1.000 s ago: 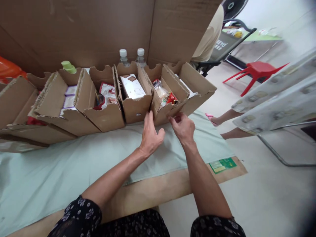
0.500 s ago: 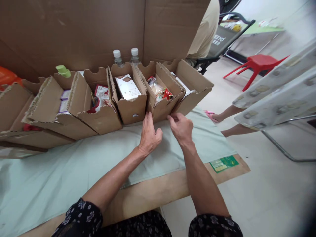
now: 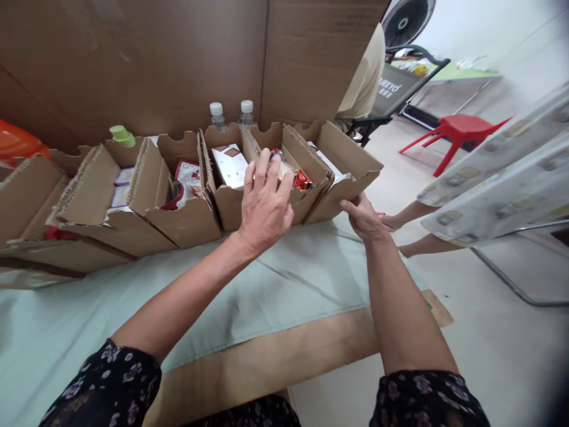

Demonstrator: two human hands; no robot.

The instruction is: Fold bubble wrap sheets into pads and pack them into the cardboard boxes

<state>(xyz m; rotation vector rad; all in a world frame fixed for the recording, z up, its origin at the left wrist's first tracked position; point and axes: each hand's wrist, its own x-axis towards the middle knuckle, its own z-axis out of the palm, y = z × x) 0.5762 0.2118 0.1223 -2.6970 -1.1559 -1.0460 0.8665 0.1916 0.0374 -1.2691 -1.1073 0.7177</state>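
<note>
A row of open-topped cardboard boxes stands on the pale green cloth (image 3: 204,284). My left hand (image 3: 265,204) is open, fingers spread over the front edges of two boxes: one with a white carton (image 3: 227,166), the other with snack packets in clear and red wrappers (image 3: 304,179). Whether its fingertips touch anything is unclear. At the right end of the row, my right hand (image 3: 363,218) grips the lower right corner of the last cardboard box (image 3: 335,200). Its thumb rests on the front while the other fingers are partly hidden at the side. Inside that box lies something white.
A tall cardboard panel (image 3: 178,65) rises behind the boxes, with two clear bottles (image 3: 246,115) before it. A green cup-like item (image 3: 122,136) sits above the left boxes. Beyond the table's right end are a red stool (image 3: 464,131), a folding chair (image 3: 393,89) and people.
My left hand has risen from the base of a box to the front edges, fingers spreading. My right hand has moved right, from between two boxes to the end box's corner.
</note>
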